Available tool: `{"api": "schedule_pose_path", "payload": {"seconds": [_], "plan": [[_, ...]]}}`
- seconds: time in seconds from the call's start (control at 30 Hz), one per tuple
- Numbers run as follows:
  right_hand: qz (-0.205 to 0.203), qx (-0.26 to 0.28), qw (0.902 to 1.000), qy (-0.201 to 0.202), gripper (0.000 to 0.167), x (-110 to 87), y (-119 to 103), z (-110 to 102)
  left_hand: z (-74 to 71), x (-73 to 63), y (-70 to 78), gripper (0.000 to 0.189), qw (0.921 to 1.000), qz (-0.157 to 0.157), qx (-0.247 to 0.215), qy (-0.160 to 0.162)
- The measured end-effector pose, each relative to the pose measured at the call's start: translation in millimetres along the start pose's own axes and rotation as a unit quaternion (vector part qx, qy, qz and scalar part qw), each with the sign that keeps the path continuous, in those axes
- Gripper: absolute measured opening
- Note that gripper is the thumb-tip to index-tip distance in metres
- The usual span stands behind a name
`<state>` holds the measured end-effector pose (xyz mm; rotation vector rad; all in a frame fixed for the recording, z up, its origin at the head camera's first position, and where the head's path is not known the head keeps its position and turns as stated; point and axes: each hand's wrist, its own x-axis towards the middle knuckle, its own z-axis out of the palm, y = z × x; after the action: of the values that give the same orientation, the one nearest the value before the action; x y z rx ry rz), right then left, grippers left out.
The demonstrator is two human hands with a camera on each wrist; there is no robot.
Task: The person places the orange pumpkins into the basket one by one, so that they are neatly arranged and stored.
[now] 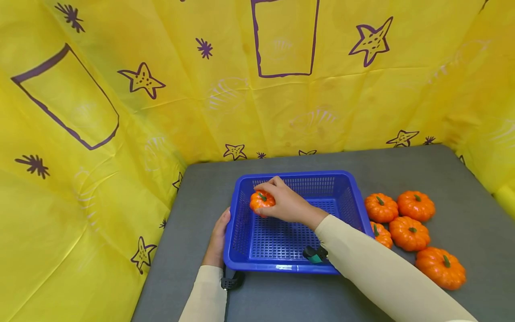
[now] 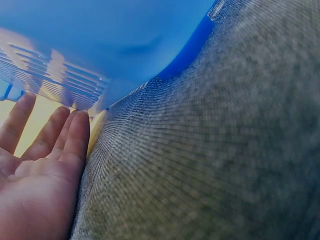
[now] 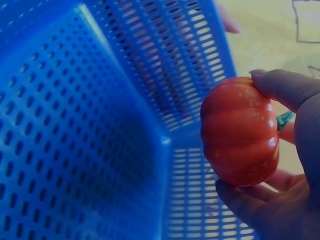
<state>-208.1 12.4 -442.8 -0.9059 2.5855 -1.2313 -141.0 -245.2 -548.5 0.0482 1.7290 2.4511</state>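
Pumpkin [image 1: 262,203] is positioned over the left end of the blue basket [image 1: 281,267], pinched in my right grip [image 1: 286,201]. I hold the left grip [image 1: 218,237] uncurled at the basket's left side.

A basket [image 1: 299,267] stood on the table [image 1: 199,192].
Five pumpkins [image 1: 409,233] lay to its right; a sixth pumpkin [image 1: 259,205] in the right hand [image 1: 284,200] was over its left part, the left hand [image 1: 218,235] at its left side.
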Motion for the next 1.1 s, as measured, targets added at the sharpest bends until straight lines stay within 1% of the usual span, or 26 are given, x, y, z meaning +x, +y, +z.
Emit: {"api": "schedule_pose_path", "payload": {"seconds": [0.2,0.37,0.6,0.83,1.0,1.1], "plan": [[0.001,-0.019,0.9997,-0.014,0.063,4.4,8,6,-0.7,0.1,0.0,0.064,1.0,-0.005,0.006,0.001],[0.007,-0.029,0.9992,-0.026,0.063,6.5,13,9,-1.1,0.5,0.4,0.063,0.9999,0.0,0.008,-0.008],[-0.004,-0.047,0.9982,-0.035,0.061,8.6,18,14,-1.3,-0.8,1.8,0.061,0.9997,0.003,0.014,-0.017],[-0.006,-0.059,0.9971,-0.047,0.061,8.6,22,16,-0.8,-0.4,2.5,0.062,0.9998,-0.002,0.008,-0.017],[-0.015,-0.066,0.9963,-0.053,0.059,10.3,24,17,-0.5,0.1,1.2,0.061,0.9999,-0.005,0.003,-0.009],[-0.009,-0.068,0.9962,-0.053,0.057,11.4,26,18,0.0,0.9,0.3,0.061,1.0,-0.003,-0.004,-0.009]]}}
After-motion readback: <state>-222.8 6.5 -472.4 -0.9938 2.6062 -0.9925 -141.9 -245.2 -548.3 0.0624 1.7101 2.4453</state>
